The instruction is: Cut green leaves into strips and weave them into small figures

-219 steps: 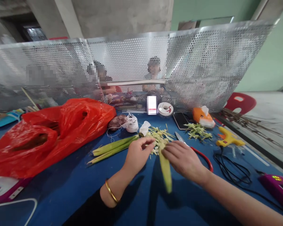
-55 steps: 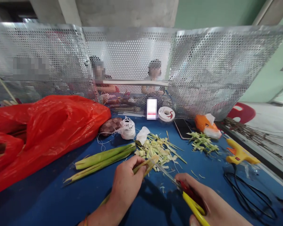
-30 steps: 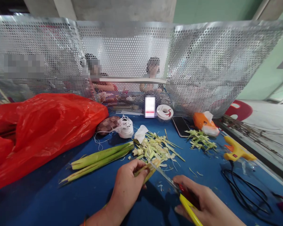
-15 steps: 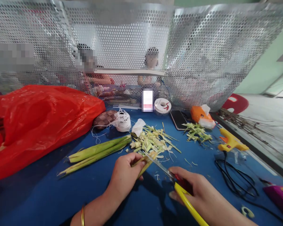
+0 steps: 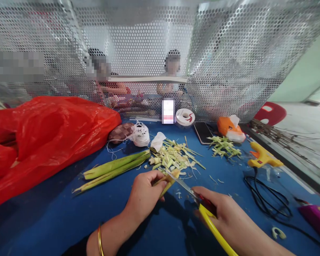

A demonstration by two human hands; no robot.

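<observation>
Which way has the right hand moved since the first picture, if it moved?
Yes. Judged against the dark phone lying flat, the right hand is now farther from it, lower in the view and slightly to the right.

Wears thin shiny gold bangle (image 5: pixel 100 241) around left wrist (image 5: pixel 110 233). Shows black sleeve (image 5: pixel 78 248) on same arm, stopping just short of bangle, mostly cut off. Has left hand (image 5: pixel 146 190) and right hand (image 5: pixel 220 208) bare, right forearm (image 5: pixel 254 233) too where visible.

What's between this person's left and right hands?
In the head view, the blade end of the scissors, reaching from the right hand across the tip of the leaf piece in the left hand.
</observation>
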